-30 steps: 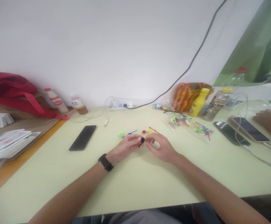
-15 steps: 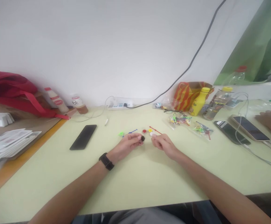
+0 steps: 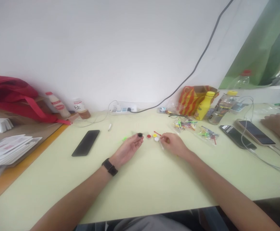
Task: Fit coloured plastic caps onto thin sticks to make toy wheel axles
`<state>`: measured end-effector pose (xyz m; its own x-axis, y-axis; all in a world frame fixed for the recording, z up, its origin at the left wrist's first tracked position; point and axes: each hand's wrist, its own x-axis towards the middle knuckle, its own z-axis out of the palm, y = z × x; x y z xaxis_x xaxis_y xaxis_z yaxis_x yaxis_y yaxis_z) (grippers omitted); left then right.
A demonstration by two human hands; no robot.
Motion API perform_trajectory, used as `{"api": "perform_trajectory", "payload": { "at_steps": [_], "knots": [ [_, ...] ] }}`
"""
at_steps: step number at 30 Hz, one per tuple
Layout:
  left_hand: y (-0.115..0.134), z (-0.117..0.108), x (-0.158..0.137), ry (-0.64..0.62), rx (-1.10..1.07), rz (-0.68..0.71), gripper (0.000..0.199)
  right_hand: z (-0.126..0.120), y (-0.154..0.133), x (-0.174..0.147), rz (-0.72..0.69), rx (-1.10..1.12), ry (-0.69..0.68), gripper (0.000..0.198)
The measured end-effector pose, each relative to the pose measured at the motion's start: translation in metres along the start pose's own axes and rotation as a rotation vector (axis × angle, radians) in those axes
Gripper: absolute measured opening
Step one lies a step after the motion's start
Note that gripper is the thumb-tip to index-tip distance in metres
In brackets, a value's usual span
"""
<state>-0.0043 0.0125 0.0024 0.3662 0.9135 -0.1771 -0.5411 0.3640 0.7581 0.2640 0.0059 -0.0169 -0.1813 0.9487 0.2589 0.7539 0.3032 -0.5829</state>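
Note:
My left hand (image 3: 127, 150) is turned partly palm up, its thumb and fingers closed on a small round black piece (image 3: 140, 135). To its right lie a red disc (image 3: 149, 136), a yellow disc (image 3: 154, 135) and a white disc (image 3: 156, 139), close together on the table. My right hand (image 3: 175, 144) is beside the white disc, fingers pinched around a thin whitish piece (image 3: 162, 147) that points down. Behind those fingers lies a red arrow-shaped stick (image 3: 156, 133), partly covered. A bright green piece (image 3: 125, 139) shows just behind my left hand.
A black phone (image 3: 85, 143) lies at left. Bags of small coloured parts (image 3: 184, 123), a yellow bottle (image 3: 204, 106) and charging phones (image 3: 257, 132) are at right. A power strip (image 3: 123, 108) sits against the wall. Another person's hand (image 3: 278, 125) rests at the far right.
My left hand has shifted left and away from me with the black piece, its palm turning upward. My right hand has moved slightly right, off the white disc, and a thin whitish piece now shows at its fingertips.

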Motion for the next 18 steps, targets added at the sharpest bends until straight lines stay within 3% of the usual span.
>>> {"api": "perform_trajectory", "payload": {
  "at_steps": [7,14,18],
  "knots": [
    [0.000,0.001,0.000,-0.002,0.018,0.021,0.015,0.001,0.000,-0.002,-0.041,-0.074,-0.018,0.013],
    [0.000,0.000,0.000,-0.025,0.046,0.025,0.017,-0.008,-0.003,0.000,-0.159,0.008,0.170,0.008],
    [0.000,0.000,-0.001,-0.027,0.054,0.033,0.017,-0.008,-0.001,0.002,-0.136,0.080,0.236,0.010]
  ]
}}
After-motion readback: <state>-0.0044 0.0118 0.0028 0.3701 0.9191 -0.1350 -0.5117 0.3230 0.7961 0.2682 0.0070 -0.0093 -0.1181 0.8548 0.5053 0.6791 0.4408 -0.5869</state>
